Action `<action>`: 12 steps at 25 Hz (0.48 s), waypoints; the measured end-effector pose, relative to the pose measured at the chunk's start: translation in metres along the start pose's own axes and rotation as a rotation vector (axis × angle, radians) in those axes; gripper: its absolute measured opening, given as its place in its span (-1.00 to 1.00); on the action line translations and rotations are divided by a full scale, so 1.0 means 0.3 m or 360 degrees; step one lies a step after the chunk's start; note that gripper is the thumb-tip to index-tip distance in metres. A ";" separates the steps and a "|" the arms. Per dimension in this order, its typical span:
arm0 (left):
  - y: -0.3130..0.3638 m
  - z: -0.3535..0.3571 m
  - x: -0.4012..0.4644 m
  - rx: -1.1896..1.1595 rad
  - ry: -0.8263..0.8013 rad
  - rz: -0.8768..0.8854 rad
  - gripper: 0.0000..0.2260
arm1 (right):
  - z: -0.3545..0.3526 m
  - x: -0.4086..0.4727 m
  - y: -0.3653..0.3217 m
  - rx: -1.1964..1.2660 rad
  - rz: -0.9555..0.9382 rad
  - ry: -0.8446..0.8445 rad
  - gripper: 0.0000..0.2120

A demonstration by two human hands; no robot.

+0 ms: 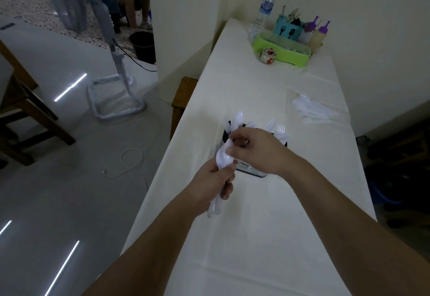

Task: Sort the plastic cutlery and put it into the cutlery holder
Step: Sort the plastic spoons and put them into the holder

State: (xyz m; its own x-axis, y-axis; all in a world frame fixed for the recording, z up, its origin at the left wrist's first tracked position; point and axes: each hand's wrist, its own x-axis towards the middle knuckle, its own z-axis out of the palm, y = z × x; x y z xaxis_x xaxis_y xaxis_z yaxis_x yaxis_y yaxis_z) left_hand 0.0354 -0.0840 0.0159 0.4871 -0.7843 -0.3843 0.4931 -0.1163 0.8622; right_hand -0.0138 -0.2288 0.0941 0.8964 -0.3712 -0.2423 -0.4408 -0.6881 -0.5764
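Observation:
My left hand (213, 185) grips a bundle of white plastic spoons (223, 159) by the handles, bowls pointing up, just in front of the dark cutlery holder (250, 172). My right hand (256, 148) reaches across the holder and pinches the bowl of the top spoon in that bundle. The holder stands mid-table, mostly hidden behind my right hand, with white spoons (239, 119) and forks (280, 129) sticking up out of it. A loose pile of white plastic cutlery (313, 109) lies on clear plastic farther back on the right.
The long table (256, 237) has a white cloth and its left edge drops to a tiled floor. At the far end stand a green tray (282, 51), a teal utensil box (287, 28), a water bottle (264, 10), squeeze bottles (320, 34) and a small mug (267, 55). A fan stand (116, 100) is at left.

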 end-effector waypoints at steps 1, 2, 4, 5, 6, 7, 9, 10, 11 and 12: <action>0.004 0.010 -0.004 0.0008 -0.0029 -0.0002 -0.81 | 0.011 -0.008 0.002 0.0023 0.0004 -0.0072 -0.92; 0.008 0.019 -0.008 0.0023 -0.0046 -0.0004 -0.81 | 0.018 -0.015 0.007 0.0062 0.0010 -0.0086 -0.88; 0.012 0.033 -0.018 0.0005 -0.0059 0.0005 -0.80 | 0.014 -0.025 0.016 0.0220 0.0063 -0.0071 -0.89; 0.010 0.037 -0.022 -0.0037 -0.0059 0.0009 -0.80 | 0.006 -0.031 0.017 0.0300 0.0102 -0.0080 -0.90; 0.011 0.042 -0.028 -0.0089 -0.0055 0.0007 -0.79 | -0.004 -0.038 0.018 0.0350 0.0150 -0.0098 -0.87; 0.008 0.043 -0.030 -0.0141 -0.0052 -0.0005 -0.78 | -0.013 -0.046 0.021 0.0361 0.0208 -0.0108 -0.83; 0.007 0.048 -0.034 -0.0217 -0.0062 -0.0046 -0.75 | -0.022 -0.060 0.027 0.0351 0.0281 -0.0059 -0.78; 0.008 0.052 -0.037 -0.0227 -0.0065 -0.0075 -0.74 | -0.022 -0.065 0.031 0.0373 0.0285 -0.0014 -0.75; 0.009 0.056 -0.039 -0.0216 -0.0057 -0.0101 -0.73 | -0.022 -0.071 0.030 0.0410 0.0271 0.0039 -0.72; 0.013 0.060 -0.041 -0.0198 -0.0038 -0.0114 -0.72 | -0.022 -0.076 0.030 0.0446 0.0261 0.0103 -0.71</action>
State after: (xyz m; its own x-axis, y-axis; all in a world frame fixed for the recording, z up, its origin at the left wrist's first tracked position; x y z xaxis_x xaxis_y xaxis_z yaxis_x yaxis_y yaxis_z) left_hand 0.0184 -0.0857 0.0300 0.4306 -0.7912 -0.4343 0.6121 -0.0976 0.7847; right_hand -0.0387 -0.2307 0.0995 0.8057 -0.5080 -0.3046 -0.5408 -0.4209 -0.7283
